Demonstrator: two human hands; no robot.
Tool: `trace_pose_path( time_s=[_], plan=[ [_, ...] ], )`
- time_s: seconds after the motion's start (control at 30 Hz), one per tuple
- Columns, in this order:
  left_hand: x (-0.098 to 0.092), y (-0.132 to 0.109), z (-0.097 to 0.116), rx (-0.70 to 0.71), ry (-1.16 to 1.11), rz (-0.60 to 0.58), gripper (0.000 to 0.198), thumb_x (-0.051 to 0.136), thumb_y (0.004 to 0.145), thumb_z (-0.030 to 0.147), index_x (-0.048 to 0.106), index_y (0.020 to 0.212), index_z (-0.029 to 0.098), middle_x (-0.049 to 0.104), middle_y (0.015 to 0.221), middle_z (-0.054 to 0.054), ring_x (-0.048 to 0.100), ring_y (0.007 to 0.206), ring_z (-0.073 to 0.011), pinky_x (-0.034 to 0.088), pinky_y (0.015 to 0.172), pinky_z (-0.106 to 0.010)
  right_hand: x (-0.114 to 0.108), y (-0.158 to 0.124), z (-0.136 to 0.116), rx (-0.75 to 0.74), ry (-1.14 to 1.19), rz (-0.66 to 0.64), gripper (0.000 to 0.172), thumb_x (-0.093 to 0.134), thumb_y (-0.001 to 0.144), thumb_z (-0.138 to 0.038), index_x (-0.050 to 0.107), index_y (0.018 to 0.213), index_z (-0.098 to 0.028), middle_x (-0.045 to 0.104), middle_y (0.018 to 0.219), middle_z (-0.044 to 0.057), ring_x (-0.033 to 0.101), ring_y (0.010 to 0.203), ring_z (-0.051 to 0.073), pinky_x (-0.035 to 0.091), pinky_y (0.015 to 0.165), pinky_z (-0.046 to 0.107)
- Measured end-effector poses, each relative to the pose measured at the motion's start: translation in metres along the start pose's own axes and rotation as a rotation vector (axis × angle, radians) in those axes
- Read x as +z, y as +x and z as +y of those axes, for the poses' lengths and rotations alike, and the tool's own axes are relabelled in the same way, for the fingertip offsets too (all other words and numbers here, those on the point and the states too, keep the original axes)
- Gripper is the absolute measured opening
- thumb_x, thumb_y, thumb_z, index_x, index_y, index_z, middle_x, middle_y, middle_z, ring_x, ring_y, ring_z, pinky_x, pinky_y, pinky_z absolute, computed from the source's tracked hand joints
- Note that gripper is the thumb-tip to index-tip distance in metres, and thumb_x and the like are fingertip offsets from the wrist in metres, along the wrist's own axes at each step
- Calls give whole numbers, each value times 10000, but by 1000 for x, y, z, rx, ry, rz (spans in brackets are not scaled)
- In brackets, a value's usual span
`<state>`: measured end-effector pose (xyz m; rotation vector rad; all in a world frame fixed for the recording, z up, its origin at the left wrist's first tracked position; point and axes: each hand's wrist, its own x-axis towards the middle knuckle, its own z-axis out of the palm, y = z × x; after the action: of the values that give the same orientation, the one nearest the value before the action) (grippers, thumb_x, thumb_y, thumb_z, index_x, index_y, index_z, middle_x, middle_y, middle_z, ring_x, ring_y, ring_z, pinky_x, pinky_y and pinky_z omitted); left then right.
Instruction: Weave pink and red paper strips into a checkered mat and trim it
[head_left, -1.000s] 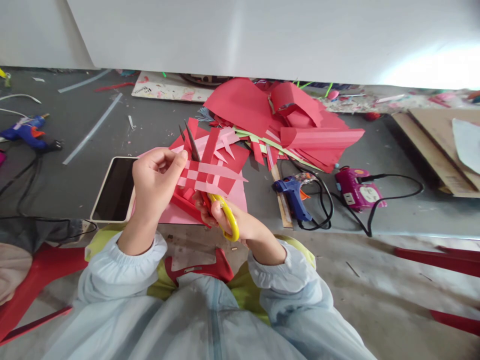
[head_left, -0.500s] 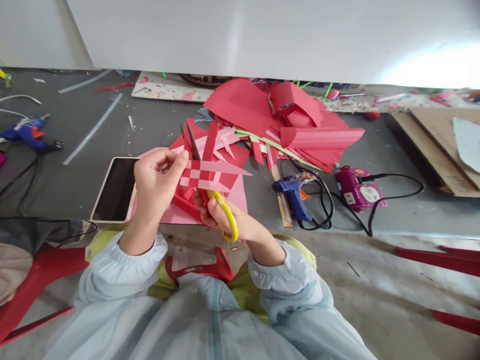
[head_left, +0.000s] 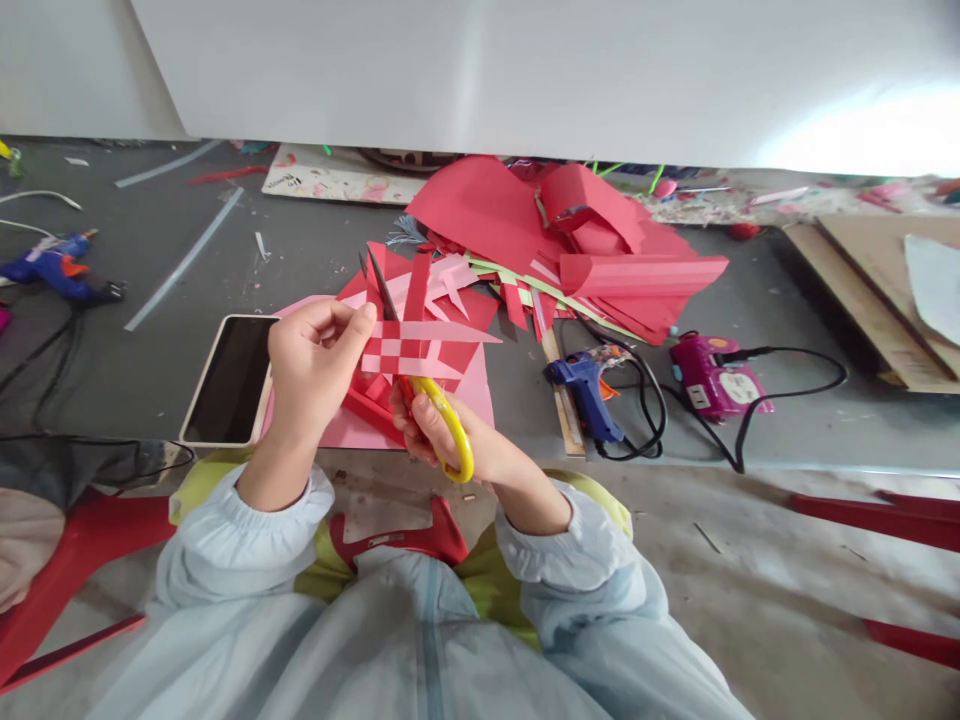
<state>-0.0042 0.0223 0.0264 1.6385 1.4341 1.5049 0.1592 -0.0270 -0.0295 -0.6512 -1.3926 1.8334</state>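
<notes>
Between thumb and fingers, my left hand [head_left: 319, 355] pinches the left edge of a woven paper piece [head_left: 390, 350] checked in red and pink. Loose strip ends stick out of it to the right and upward. My right hand [head_left: 431, 425] grips yellow-handled scissors [head_left: 457, 435]. Their dark blades pass behind the weave and come out above it, tips a little apart. Whether they touch the paper cannot be made out. Beneath both hands lie pink sheets [head_left: 476, 395] and red paper scraps, partly hidden.
A phone [head_left: 229, 380] lies left of my left hand. Red paper [head_left: 495, 215] is heaped behind the work. To the right are a blue glue gun [head_left: 592, 395] with its cable and a magenta box [head_left: 716, 378]. Cardboard [head_left: 877, 290] lies at the far right.
The scissors and my right hand have shifted very slightly, the blade tips dropping a touch. My left hand keeps its pinch on the woven paper in nearly the same place.
</notes>
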Motion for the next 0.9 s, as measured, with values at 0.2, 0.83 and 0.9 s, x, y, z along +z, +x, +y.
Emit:
trace_pose_path(
  time_s=[0.2, 0.83, 0.9],
  plan=[
    [1, 0, 0, -6, -42, -3, 252, 703, 787, 291, 611, 580, 181, 526, 528, 40, 430, 497, -70, 333, 468, -218, 0, -1, 0, 31, -12, 11, 398, 431, 988, -597, 424, 907, -207, 431, 660, -76, 453, 432, 44, 379, 415, 196],
    [1, -1, -7, -16, -48, 13, 256, 718, 817, 355, 648, 642, 181, 571, 576, 35, 479, 538, -79, 375, 514, -221, 2, 2, -14, 159, -28, 104, 556, 446, 874, -775, 391, 794, -227, 390, 561, -95, 388, 343, 40, 306, 310, 176],
    [1, 1, -11, -17, -43, 43, 273, 715, 834, 415, 662, 690, 189, 580, 600, 31, 490, 551, -86, 389, 529, -227, 0, 3, -13, 160, 59, 85, 579, 446, 848, -806, 383, 806, -231, 410, 616, -83, 349, 352, 28, 267, 303, 180]
  ],
)
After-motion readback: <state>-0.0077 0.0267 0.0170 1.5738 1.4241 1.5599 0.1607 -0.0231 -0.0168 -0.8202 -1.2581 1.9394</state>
